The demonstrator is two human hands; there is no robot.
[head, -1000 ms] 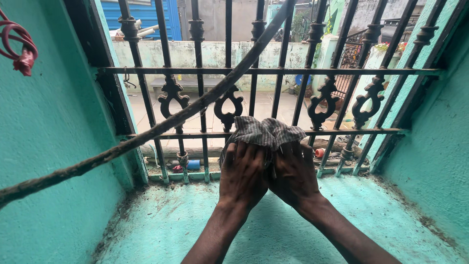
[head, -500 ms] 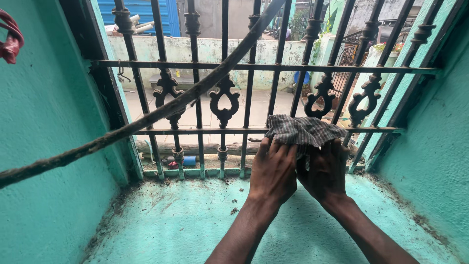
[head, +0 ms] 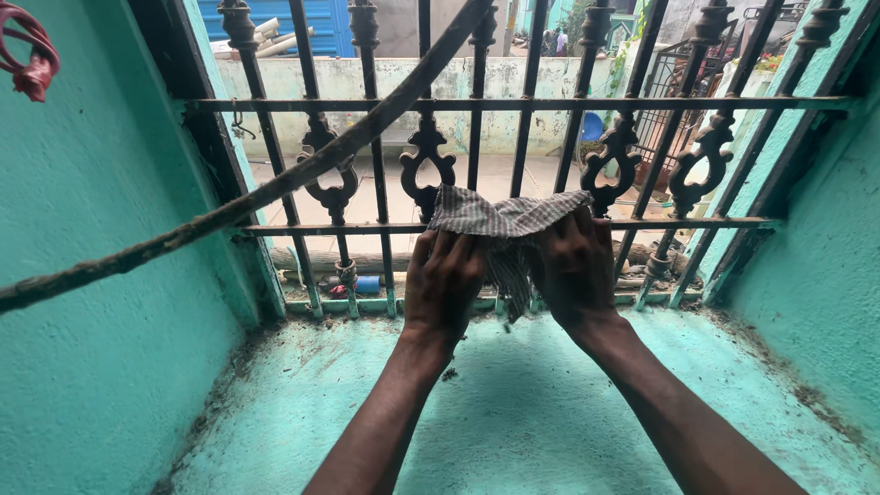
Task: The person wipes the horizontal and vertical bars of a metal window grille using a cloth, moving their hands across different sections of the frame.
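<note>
A checked grey cloth (head: 506, 218) is draped over the lower horizontal bar (head: 697, 222) of a black iron window grille (head: 426, 165). My left hand (head: 442, 282) grips the cloth's left part and presses it against the bar. The cloth's right part is gripped by my right hand (head: 576, 268), a short way from the left hand. A loose end of cloth hangs down between the two hands.
A long dirty rod (head: 229, 209) leans diagonally from lower left to top middle in front of the grille. The turquoise sill (head: 513, 412) carries dirt along its edges. Turquoise walls close in left and right. A red cord (head: 27, 57) hangs at top left.
Both hands with the cloth slid right along the lower bar, then back toward the middle. The hands have spread apart, stretching the cloth wider along the bar.
</note>
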